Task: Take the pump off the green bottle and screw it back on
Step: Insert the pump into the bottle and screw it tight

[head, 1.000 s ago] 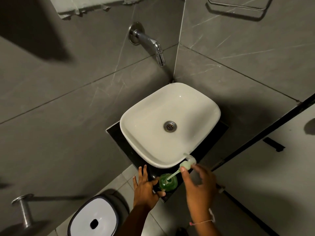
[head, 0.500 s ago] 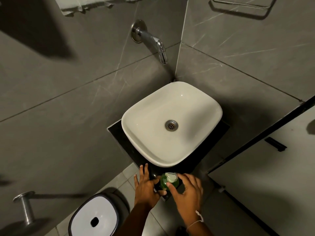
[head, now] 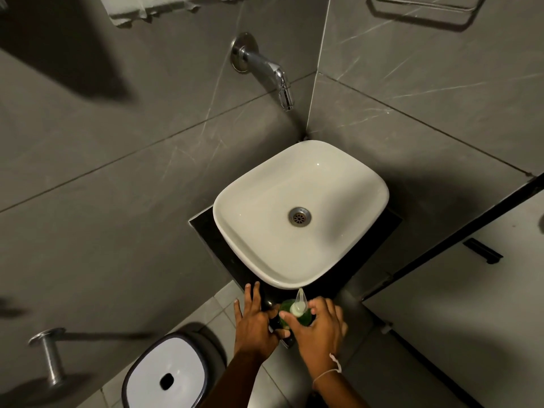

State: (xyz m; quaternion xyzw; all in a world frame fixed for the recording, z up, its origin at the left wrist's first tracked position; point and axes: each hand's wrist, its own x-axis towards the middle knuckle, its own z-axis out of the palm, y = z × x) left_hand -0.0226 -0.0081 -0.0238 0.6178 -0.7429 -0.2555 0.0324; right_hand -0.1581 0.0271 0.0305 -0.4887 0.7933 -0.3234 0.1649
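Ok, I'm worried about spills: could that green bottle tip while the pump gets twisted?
Probably, if unsupported: the green bottle stands near the black counter's front edge. The left hand braces its side, the right hand grips the pump, so tipping looks unlikely.

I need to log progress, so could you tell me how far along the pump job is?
Done: the pump sits back on the green bottle. In hand: the right hand grips the pump while the left hand steadies the bottle. Left: possibly more tightening; whether it is fully screwed cannot be seen.
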